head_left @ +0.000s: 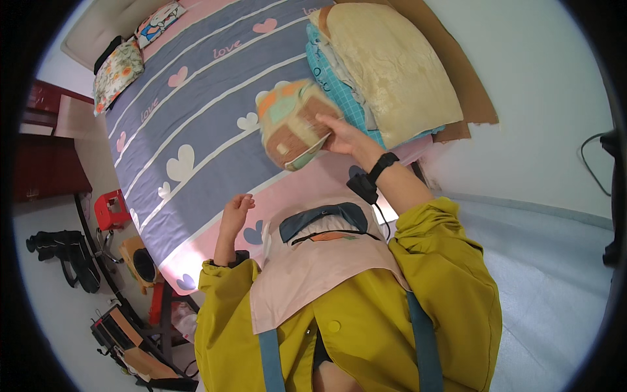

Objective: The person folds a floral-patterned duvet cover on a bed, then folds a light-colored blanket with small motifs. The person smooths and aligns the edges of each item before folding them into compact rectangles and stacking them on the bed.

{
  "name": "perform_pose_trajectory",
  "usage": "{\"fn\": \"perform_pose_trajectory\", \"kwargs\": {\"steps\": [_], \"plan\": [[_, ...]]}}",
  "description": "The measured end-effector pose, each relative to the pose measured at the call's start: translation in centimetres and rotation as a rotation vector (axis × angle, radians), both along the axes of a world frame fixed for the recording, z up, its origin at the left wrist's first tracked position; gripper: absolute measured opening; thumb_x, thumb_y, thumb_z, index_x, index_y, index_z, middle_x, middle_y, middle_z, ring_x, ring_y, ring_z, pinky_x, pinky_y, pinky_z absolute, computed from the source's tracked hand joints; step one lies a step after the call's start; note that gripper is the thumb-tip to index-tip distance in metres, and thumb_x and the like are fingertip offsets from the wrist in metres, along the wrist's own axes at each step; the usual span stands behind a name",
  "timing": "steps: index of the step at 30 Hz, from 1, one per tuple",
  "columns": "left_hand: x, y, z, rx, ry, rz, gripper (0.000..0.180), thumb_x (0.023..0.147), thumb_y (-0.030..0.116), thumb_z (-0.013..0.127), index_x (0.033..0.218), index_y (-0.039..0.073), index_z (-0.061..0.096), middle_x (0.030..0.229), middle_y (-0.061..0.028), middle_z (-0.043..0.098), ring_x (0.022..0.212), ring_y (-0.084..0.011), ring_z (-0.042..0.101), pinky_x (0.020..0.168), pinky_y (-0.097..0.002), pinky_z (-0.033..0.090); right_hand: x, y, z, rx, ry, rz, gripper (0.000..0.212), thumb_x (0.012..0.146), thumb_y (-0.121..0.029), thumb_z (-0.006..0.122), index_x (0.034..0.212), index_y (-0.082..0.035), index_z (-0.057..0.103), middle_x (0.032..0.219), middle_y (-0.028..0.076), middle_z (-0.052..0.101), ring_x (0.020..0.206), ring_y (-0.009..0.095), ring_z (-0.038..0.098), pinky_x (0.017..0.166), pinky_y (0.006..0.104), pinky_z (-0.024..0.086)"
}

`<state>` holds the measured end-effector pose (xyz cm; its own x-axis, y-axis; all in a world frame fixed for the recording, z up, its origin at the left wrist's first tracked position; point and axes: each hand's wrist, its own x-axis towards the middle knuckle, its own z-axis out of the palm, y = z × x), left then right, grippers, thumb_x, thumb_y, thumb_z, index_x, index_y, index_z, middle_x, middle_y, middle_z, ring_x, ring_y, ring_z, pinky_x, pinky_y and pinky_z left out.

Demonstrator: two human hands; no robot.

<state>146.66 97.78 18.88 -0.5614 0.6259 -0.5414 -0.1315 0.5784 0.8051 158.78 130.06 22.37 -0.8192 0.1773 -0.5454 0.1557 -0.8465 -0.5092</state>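
My right hand [341, 136] grips the near right edge of a soft patchwork cloth bundle [297, 124], brown, orange, pale green and cream, and holds it over the bed. Motion blurs the bundle, so I cannot tell whether it is a folded cloth or a pouch. On its right lies a folded cream quilt [398, 72] on top of blue checked bedding [339, 85]. My left hand [236, 214] hovers near the bed's front edge with its fingers loosely bent, and no object shows in it. Black bands circle both my wrists.
A grey-purple bedspread [215, 111] with hearts and white stripes covers the bed. Pillows [121, 77] lie at its far left. Brown cardboard [467, 91] sits under the quilt, by the white wall. A red stool [112, 209] and a black bag [68, 258] are at left.
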Motion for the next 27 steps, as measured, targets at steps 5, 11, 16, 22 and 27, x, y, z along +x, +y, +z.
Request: {"fn": "perform_pose_trajectory", "kwargs": {"steps": [5,11,16,22,27], "plan": [[0.8,1.1,-0.1,-0.003,-0.040,0.084,0.031,0.088,0.025,0.047,0.102,-0.002,0.056,0.089,-0.0075,0.061,0.082,-0.0141,0.059,0.072,-0.0250,0.043,5.4,5.3,-6.5,0.440,-0.392,0.088,0.049,0.082,-0.034,0.058,0.118,-0.002,0.046,0.112,0.009,0.051,0.100,0.019,0.049,0.081,0.0315,0.041],[3.6,4.5,-1.1,0.019,-0.089,0.173,0.030,0.088,0.026,0.048,0.100,0.001,0.057,0.088,-0.0051,0.061,0.081,-0.0124,0.058,0.070,-0.0247,0.042,16.0,16.5,-12.8,0.874,-0.734,-0.422,0.050,0.081,-0.031,0.057,0.118,0.000,0.046,0.117,0.011,0.050,0.105,0.022,0.049,0.085,0.0361,0.042],[6.6,7.7,0.1,0.016,-0.059,0.152,0.033,0.087,0.027,0.049,0.099,-0.002,0.056,0.086,-0.0058,0.061,0.080,-0.0132,0.058,0.069,-0.0242,0.042,17.9,20.4,-14.2,0.286,-0.418,-0.808,0.047,0.081,-0.025,0.060,0.120,-0.002,0.045,0.113,0.010,0.055,0.098,0.024,0.054,0.082,0.0371,0.045],[9.2,10.0,0.5,0.007,0.023,0.165,0.033,0.087,0.026,0.049,0.097,-0.004,0.056,0.083,-0.0091,0.061,0.079,-0.0148,0.059,0.070,-0.0250,0.043,14.3,21.6,-7.9,0.032,-0.151,-0.563,0.044,0.082,-0.020,0.058,0.121,-0.005,0.042,0.115,0.012,0.052,0.102,0.028,0.053,0.083,0.0441,0.046],[10.9,11.5,1.6,0.003,0.026,0.188,0.032,0.087,0.025,0.049,0.099,-0.004,0.056,0.086,-0.0101,0.061,0.079,-0.0161,0.059,0.072,-0.0259,0.044,8.2,18.9,2.5,0.142,0.074,-0.279,0.032,0.084,-0.018,0.055,0.113,-0.004,0.049,0.109,0.009,0.056,0.099,0.022,0.055,0.087,0.0376,0.045]]}}
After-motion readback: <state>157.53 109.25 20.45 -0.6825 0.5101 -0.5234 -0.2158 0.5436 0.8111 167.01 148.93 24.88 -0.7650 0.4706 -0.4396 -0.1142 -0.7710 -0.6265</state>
